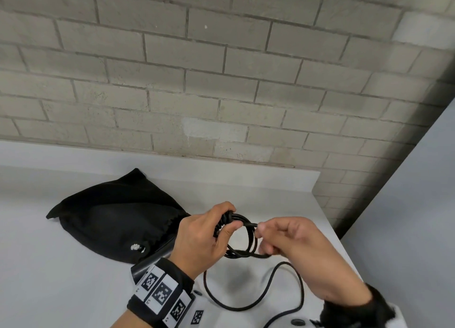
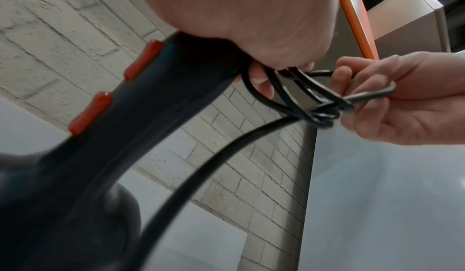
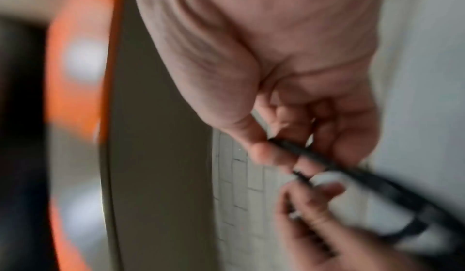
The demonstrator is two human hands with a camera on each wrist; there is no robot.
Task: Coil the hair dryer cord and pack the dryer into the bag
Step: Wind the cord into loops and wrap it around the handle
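Note:
My left hand (image 1: 221, 226) grips the end of the black hair dryer's handle (image 2: 151, 100), which has two orange-red switches, together with a small coil of black cord (image 1: 242, 253). My right hand (image 1: 264, 231) pinches a strand of the cord at the coil's right side; the left wrist view shows the cord loops (image 2: 297, 104) between both hands. The rest of the cord (image 1: 301, 290) lies in loose curves on the counter below my hands. The dryer's body (image 1: 138, 268) is mostly hidden under my left wrist. A black drawstring bag (image 1: 115, 217) lies on the counter to the left.
The white counter (image 1: 61, 278) ends at a grey brick wall (image 1: 221, 81) behind and at an edge on the right (image 1: 330, 219). A grey panel (image 1: 406, 217) stands to the right. An orange strip (image 2: 357, 20) shows in the wrist views.

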